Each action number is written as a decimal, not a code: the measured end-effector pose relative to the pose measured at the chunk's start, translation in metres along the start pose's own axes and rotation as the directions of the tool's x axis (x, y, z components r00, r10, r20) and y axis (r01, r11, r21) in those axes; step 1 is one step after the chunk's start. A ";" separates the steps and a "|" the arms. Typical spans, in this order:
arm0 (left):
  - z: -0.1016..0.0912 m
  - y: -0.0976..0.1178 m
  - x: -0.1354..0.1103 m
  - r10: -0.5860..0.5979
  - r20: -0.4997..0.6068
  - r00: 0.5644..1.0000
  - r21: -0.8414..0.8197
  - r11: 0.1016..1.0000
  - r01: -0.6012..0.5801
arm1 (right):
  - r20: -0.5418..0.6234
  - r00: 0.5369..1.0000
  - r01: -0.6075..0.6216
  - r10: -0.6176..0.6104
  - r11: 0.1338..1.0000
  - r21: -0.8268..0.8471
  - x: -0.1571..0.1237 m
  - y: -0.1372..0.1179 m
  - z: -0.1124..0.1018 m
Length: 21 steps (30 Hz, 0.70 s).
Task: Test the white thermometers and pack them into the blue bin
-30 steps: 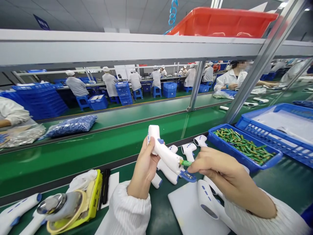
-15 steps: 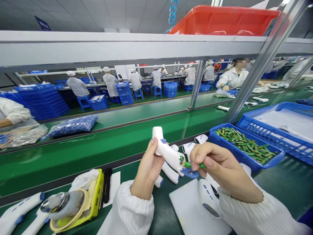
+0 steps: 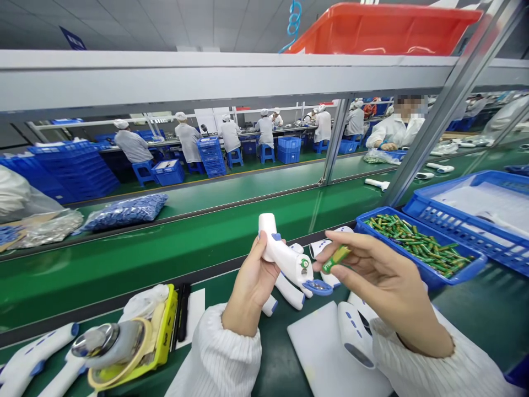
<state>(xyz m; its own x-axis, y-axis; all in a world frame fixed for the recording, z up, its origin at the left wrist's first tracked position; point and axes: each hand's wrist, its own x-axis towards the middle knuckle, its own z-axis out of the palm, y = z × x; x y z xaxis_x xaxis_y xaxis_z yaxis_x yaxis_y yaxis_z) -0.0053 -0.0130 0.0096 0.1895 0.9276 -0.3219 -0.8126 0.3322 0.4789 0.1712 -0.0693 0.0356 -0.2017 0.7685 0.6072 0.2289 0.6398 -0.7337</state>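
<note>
My left hand (image 3: pixel 253 278) is closed around a white handheld thermometer (image 3: pixel 275 249) with a blue trigger, its handle end pointing right. At that end the blue battery cap (image 3: pixel 317 286) hangs open. A green round end shows in one slot of the opening, beside a darker slot. Just right of the opening, my right hand (image 3: pixel 372 275) pinches a green battery (image 3: pixel 335 259) between thumb and fingers, tilted and apart from the thermometer. Below, another white thermometer (image 3: pixel 356 336) lies on a white board (image 3: pixel 316 344). More white thermometers (image 3: pixel 289 291) lie behind my hands.
A blue bin (image 3: pixel 438 275) of green batteries stands at right, next to a blue basket (image 3: pixel 463 220). At left sit a yellow tray (image 3: pixel 167 331) with tape and a metal-topped bottle (image 3: pixel 97 342). A metal post (image 3: pixel 438 105) and a shelf (image 3: pixel 206 82) frame the bench. Co-workers sit beyond.
My right hand has drawn the battery back from the thermometer's opening and turned it from nearly level to a steep tilt. My left hand and the thermometer have barely moved.
</note>
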 end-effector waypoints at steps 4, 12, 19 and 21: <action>-0.001 -0.002 0.001 -0.003 -0.007 1.000 -0.003 1.000 0.003 | -0.064 0.997 0.045 -0.047 0.998 -0.041 -0.004 0.001 0.006; 0.004 -0.007 -0.002 -0.081 -0.010 0.997 -0.005 0.997 0.081 | 0.139 0.927 0.365 -0.349 0.924 -0.116 -0.004 0.012 0.009; 0.005 -0.018 -0.009 0.005 0.032 0.999 0.009 1.000 -0.006 | 0.127 0.991 -0.012 -0.029 0.950 0.313 -0.008 0.018 0.035; 0.001 -0.024 -0.009 0.192 0.094 0.977 0.039 0.980 -0.197 | 0.045 0.991 -0.132 0.129 0.829 0.544 -0.008 0.019 0.046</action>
<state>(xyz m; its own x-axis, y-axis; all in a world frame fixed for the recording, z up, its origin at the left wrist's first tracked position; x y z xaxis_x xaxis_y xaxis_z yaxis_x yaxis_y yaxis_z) 0.0128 -0.0295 0.0015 0.0804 0.9861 -0.1457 -0.8117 0.1496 0.5646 0.1334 -0.0639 0.0028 -0.2136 0.8432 0.4934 -0.3017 0.4234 -0.8542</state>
